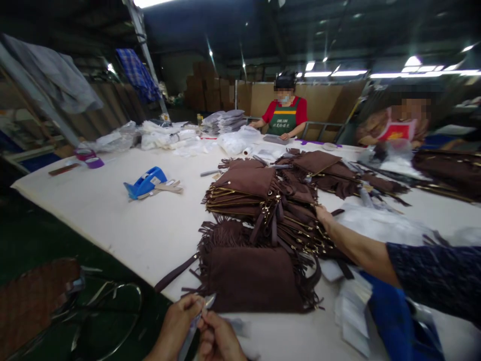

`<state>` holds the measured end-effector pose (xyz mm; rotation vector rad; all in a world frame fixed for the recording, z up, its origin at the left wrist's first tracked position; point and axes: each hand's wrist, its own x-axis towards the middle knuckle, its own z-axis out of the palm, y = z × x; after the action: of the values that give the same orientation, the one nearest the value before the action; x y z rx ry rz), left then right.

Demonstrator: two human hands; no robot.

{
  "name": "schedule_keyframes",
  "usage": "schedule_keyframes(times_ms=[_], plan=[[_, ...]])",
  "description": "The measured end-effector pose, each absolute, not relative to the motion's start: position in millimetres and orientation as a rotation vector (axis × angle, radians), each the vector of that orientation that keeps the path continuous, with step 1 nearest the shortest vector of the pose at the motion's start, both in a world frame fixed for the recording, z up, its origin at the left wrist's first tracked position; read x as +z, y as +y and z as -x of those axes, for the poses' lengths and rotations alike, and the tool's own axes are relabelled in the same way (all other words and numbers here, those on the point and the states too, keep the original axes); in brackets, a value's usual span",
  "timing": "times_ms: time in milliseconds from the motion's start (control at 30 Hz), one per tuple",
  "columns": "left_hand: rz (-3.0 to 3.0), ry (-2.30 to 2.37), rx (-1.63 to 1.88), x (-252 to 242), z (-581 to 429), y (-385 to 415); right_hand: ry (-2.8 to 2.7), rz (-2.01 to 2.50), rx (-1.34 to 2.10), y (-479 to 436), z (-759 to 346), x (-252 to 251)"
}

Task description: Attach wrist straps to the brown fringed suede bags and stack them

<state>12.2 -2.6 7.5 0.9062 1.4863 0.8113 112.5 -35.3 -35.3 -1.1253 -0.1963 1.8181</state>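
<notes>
At the table's near edge, my left hand and my right hand are close together, fingertips pinched on a thin, shiny clear plastic piece. A greyish strip hangs below it between the hands; what kind of item it is, I cannot make out. Just beyond my fingers lies a dark brown fringed bag, flat, its strap trailing left. Behind it rises a stack of brown bags with gold zippers and clasps.
From the right, another person's hand touches the stack. A blue tape dispenser sits left, purple tape rolls farther off. White packets lie right. Two co-workers are at the far side, one in a green apron.
</notes>
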Motion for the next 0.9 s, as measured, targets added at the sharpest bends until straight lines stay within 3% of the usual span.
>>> schedule_keyframes(times_ms=[133,633,767,900], plan=[[-0.932,1.544,0.898,29,-16,-11,0.182,0.981,1.923,-39,-110,-23],[-0.397,1.498,1.005,19,-10,-26,0.065,1.059,1.965,-47,-107,-14],[-0.412,1.434,0.945,19,-9,-32,-0.003,1.093,1.947,-54,-103,-19],[-0.201,1.514,0.832,21,-8,-35,-0.485,1.209,1.936,-38,-118,-22]])
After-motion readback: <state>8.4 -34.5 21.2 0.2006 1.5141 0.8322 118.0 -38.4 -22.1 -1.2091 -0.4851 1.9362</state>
